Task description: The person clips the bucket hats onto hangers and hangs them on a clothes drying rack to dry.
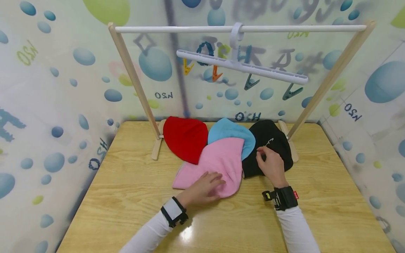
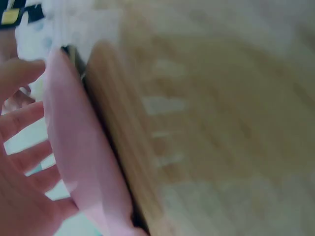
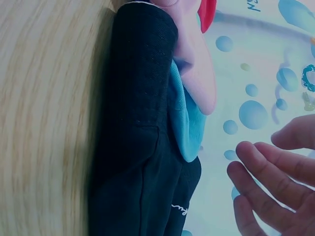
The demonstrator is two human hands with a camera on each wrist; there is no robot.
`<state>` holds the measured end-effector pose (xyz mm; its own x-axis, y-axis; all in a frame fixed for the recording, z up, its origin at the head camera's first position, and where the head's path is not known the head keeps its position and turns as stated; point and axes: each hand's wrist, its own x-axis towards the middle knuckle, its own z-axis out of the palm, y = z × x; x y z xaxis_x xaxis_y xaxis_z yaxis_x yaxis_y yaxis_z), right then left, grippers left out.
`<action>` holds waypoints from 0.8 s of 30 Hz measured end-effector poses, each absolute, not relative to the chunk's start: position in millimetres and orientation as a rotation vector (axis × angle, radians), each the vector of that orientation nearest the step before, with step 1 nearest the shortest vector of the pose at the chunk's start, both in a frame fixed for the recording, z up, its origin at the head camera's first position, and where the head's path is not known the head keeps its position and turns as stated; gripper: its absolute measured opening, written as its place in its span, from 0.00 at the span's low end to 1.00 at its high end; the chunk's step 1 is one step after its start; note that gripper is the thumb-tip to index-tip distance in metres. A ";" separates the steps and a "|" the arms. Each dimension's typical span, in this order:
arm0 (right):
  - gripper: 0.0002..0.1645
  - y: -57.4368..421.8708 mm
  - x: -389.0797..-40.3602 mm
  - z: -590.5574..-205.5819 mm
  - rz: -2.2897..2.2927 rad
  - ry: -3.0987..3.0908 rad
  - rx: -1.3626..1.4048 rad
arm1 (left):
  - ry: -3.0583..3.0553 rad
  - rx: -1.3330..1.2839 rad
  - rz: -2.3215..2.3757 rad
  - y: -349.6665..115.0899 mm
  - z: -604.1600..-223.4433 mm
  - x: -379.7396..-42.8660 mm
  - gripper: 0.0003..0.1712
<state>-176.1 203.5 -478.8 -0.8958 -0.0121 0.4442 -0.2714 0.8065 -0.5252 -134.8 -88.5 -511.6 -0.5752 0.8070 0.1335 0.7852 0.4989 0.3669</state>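
My left hand [image 1: 204, 188] is over the near part of a folded pink hat [image 1: 221, 154]. In the left wrist view its fingers [image 2: 29, 120] are spread beside the pink cloth; whether they touch it is hard to tell. Above a black hat [image 1: 276, 158] with small white lettering is my right hand [image 1: 272, 165], holding nothing. The right wrist view shows those fingers [image 3: 266, 191] loosely bent and apart from the black fabric. A red hat [image 1: 185, 137] lies at the left, overlapping the pink one. Behind, a light blue hat [image 1: 229, 128] is partly covered by the pink hat.
Over the hats stands a rack with a white rail [image 1: 190, 29] and wooden legs [image 1: 134, 79]. A white hanger [image 1: 215, 61] hangs tilted from it, with several clips [image 1: 216, 74] in yellow, orange and grey-green. The wooden table [image 1: 126, 211] meets patterned walls [image 1: 79, 88].
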 end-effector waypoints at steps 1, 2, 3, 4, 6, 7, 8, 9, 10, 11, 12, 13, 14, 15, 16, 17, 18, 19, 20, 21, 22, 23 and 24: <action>0.10 203.4 -175.7 -478.4 0.837 -2.570 0.210 | 2.664 1.399 0.558 -86.7 -509.8 -132.7 0.30; 0.10 203.6 -175.7 -478.3 0.837 -2.574 0.207 | 2.667 1.379 0.506 -85.0 -508.6 -131.0 0.32; 0.10 203.5 -175.6 -478.5 0.838 -2.578 0.203 | 2.671 1.359 0.461 -83.3 -507.7 -129.8 0.34; 0.10 203.3 -175.5 -478.5 0.840 -2.583 0.199 | 2.673 1.335 0.433 -81.7 -505.9 -128.9 0.35; 0.10 202.6 -175.3 -478.8 0.846 -2.592 0.190 | 2.682 1.302 0.380 -78.6 -503.1 -128.3 0.37; 0.10 202.2 -175.1 -478.9 0.847 -2.598 0.185 | 2.691 1.297 0.352 -77.1 -502.2 -128.4 0.37; 0.10 201.8 -175.0 -479.1 0.847 -2.604 0.181 | 2.698 1.293 0.328 -75.9 -501.2 -128.5 0.37; 0.10 201.4 -174.9 -479.4 0.847 -2.607 0.180 | 2.702 1.288 0.310 -74.6 -500.1 -128.7 0.37; 0.10 201.0 -174.7 -479.4 0.846 -2.611 0.180 | 2.703 1.283 0.299 -73.6 -498.4 -128.8 0.36; 0.10 200.6 -174.7 -479.5 0.845 -2.613 0.179 | 2.707 1.283 0.287 -72.8 -497.3 -129.0 0.35; 0.09 200.5 -174.7 -479.8 0.841 -2.615 0.179 | 2.708 1.278 0.283 -72.2 -496.5 -129.1 0.33; 0.09 200.2 -174.7 -479.8 0.839 -2.617 0.181 | 2.708 1.272 0.281 -71.7 -495.8 -129.4 0.31; 0.09 200.0 -174.7 -480.0 0.840 -2.619 0.180 | 2.704 1.265 0.282 -71.3 -495.1 -129.6 0.29; 0.09 199.8 -174.5 -480.0 0.843 -2.619 0.180 | 2.701 1.256 0.283 -71.1 -494.6 -129.7 0.27; 0.09 199.5 -174.4 -480.0 0.846 -2.621 0.178 | 2.698 1.247 0.285 -71.0 -493.8 -129.8 0.26; 0.09 199.4 -174.4 -480.5 0.848 -2.623 0.176 | 2.697 1.241 0.284 -70.8 -493.5 -129.9 0.24; 0.09 199.4 -174.2 -480.7 0.850 -2.624 0.175 | 2.697 1.234 0.279 -70.6 -493.0 -129.9 0.23; 0.09 199.3 -174.1 -481.0 0.850 -2.627 0.173 | 2.695 1.227 0.272 -70.4 -492.2 -130.0 0.21; 0.09 199.3 -174.0 -481.4 0.850 -2.630 0.171 | 2.694 1.219 0.267 -70.2 -491.2 -129.9 0.20; 0.09 199.4 -174.1 -481.9 0.848 -2.632 0.170 | 2.696 1.214 0.257 -70.0 -490.3 -129.9 0.19; 0.10 199.6 -174.4 -482.5 0.843 -2.634 0.169 | 2.697 1.208 0.248 -69.6 -489.0 -130.1 0.18; 0.10 199.6 -174.4 -482.5 0.838 -2.635 0.170 | 2.703 1.204 0.234 -69.2 -487.8 -130.3 0.17; 0.09 199.8 -174.4 -482.2 0.836 -2.633 0.173 | 2.709 1.200 0.222 -68.8 -486.5 -130.7 0.17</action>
<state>-174.4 199.8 -482.2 -0.9234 -0.0045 0.3837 -0.2250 0.8164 -0.5319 -130.7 -68.8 -486.5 -0.6616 0.7439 -0.0943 0.7187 0.6649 0.2033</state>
